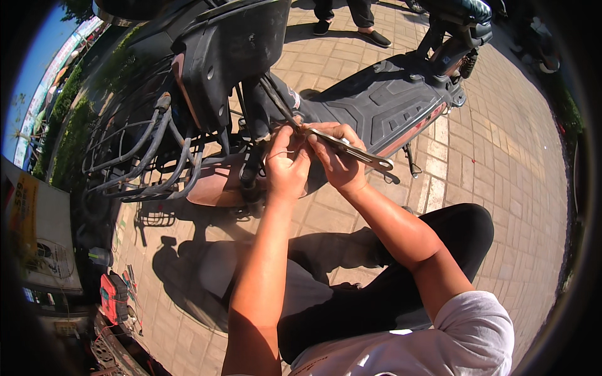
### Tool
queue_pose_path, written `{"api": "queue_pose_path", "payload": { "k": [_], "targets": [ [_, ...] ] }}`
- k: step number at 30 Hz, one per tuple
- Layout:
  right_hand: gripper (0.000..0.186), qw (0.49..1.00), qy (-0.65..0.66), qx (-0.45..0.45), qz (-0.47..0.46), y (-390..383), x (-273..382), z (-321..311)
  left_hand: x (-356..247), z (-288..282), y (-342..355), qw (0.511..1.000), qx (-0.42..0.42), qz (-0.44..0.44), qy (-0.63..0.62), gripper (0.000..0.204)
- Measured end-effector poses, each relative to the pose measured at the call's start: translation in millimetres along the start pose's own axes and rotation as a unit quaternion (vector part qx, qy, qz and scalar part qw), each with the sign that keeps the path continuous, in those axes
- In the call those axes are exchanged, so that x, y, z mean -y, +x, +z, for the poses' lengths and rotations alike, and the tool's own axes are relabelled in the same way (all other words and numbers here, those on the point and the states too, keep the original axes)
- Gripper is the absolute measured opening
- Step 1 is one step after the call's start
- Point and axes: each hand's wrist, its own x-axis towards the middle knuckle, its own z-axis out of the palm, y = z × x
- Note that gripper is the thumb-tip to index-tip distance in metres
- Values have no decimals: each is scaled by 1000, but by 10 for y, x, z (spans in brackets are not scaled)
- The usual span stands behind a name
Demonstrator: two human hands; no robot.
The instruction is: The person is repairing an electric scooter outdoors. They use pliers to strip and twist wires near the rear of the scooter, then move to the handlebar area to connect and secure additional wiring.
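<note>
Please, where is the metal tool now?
In the head view, the metal tool is in the right hand, beside the left hand, near the black footboard.

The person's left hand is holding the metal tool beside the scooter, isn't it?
Not quite: the right hand is holding the metal tool, not the left hand. The head view shows this. The tool is beside the scooter, as you said.
</note>
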Motion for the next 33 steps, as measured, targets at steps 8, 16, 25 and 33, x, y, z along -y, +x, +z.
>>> {"api": "queue_pose_path", "payload": {
  "k": [8,16,25,33],
  "targets": [
    [12,998,49,-21,-33,-22,-28,58,-42,13,13,970,-14,77,230,41],
    [10,996,55,-13,-62,9,28,48,-3,27,18,960,-28,92,264,38],
    [11,997,44,-20,-53,4,34,69,-1,20,45,940,-36,150,303,40],
    [11,997,44,-29,-55,11,35,93,-4,33,36,936,-51,180,298,40]
  ]
}}
